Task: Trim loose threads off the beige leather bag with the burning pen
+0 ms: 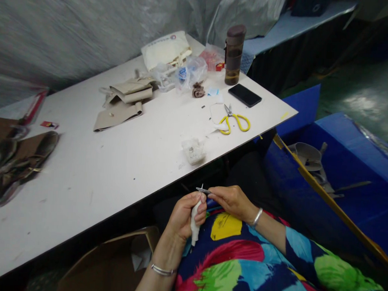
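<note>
My left hand (185, 211) is closed around a white strip of cloth or tissue (195, 225), whose lower end hangs below the fingers. In a pinch, my right hand (233, 201) holds a small pointed metal tool (203, 190); its exact kind is too small to make out. The tool's tip is at the top of my left thumb and forefinger, where a thin point also sticks up. Both hands are above my lap, just off the table's front edge. Nearest to them on the table lies a small clear plastic bag (193, 151) with little pieces in it.
Yellow-handled scissors (233, 120), a black phone (245, 95) and a brown bottle (234, 55) are on the white table (116, 168). Folded beige pieces (121, 116) lie farther left, brown pieces (36, 155) at far left. A blue bin (350, 165) stands right, a cardboard box (108, 262) below.
</note>
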Demonstrator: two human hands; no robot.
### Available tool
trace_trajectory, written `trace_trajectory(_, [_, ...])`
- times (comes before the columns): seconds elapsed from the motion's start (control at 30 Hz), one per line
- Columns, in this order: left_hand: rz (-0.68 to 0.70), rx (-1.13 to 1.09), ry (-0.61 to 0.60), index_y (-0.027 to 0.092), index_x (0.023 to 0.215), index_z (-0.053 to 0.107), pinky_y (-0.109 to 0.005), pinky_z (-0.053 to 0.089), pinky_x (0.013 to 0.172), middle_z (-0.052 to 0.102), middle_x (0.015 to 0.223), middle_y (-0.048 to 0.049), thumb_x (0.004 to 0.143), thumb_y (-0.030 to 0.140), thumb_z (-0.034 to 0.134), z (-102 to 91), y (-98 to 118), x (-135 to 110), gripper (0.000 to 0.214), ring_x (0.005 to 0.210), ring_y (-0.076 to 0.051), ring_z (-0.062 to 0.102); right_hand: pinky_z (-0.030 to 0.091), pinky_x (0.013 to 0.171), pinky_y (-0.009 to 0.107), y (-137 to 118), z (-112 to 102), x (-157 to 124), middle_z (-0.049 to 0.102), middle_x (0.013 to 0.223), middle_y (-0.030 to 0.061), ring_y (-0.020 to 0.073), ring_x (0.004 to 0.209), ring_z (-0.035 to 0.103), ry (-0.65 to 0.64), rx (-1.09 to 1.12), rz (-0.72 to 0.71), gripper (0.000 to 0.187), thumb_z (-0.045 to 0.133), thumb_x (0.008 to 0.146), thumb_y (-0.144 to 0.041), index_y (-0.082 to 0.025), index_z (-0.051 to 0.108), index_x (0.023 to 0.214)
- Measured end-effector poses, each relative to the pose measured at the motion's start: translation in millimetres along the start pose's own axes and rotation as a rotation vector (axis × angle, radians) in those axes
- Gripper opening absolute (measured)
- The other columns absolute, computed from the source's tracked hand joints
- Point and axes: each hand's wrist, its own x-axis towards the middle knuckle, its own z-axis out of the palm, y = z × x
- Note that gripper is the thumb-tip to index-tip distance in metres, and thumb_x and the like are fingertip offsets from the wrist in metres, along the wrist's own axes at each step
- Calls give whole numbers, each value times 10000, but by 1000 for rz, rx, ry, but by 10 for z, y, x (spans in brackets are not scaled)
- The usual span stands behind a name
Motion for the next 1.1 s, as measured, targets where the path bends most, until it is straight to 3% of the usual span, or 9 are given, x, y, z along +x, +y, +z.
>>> trace_trajectory(0.2, [-9, -101, -132, 122, 776, 636, -157, 287, 367, 456, 559, 39, 854, 260, 764, 25, -43, -84, 204, 370, -36, 326, 451, 645, 214, 151, 33, 20, 693, 747, 0, 117, 630, 647, 86, 95, 189, 392, 458, 1112, -477, -208, 727, 1016])
trace_trajectory(0.37, [93, -84, -21, 74, 986, 731, -200, 410, 486, 539, 681, -11, 886, 276, 745, 53, 7, -82, 226, 516, -90, 497, 474, 658, 214, 153, 15, 14, 683, 740, -17, 113, 625, 653, 210, 267, 288, 331, 494, 1097, -459, -216, 714, 1053])
trace_trajectory(0.47, [80, -69, -23, 53, 1150, 732, -257, 498, 607, 591, 796, -55, 902, 282, 730, 55, 72, -105, 338, 648, -134, 576, 474, 661, 223, 163, 21, -13, 681, 729, -22, 118, 629, 656, 185, 285, 309, 312, 507, 1092, -448, -218, 715, 1063])
trace_trajectory(0.7, [78, 10, 63, 107, 1028, 740, -228, 538, 562, 615, 833, -53, 831, 293, 822, -21, 158, -176, 284, 671, -138, 618, 485, 672, 224, 69, -26, -52, 682, 745, -23, 120, 647, 659, 160, 355, 315, 285, 519, 1090, -432, -228, 715, 1059])
trace_trajectory(0.93, [58, 48, 149, 114, 867, 696, -175, 437, 411, 589, 657, -17, 751, 311, 880, -59, 59, -196, 293, 490, -94, 525, 468, 677, 214, -81, -84, -62, 731, 845, -6, 116, 707, 682, 85, 191, 163, 270, 511, 1106, -400, -225, 712, 1151])
trace_trajectory(1.1, [-29, -55, 34, 126, 811, 662, -151, 364, 354, 528, 599, 13, 756, 281, 865, -122, 9, -186, 261, 415, -62, 433, 458, 669, 239, -134, -75, -53, 758, 906, 34, 135, 748, 718, 54, -101, -56, 307, 472, 1125, -382, -179, 701, 1149])
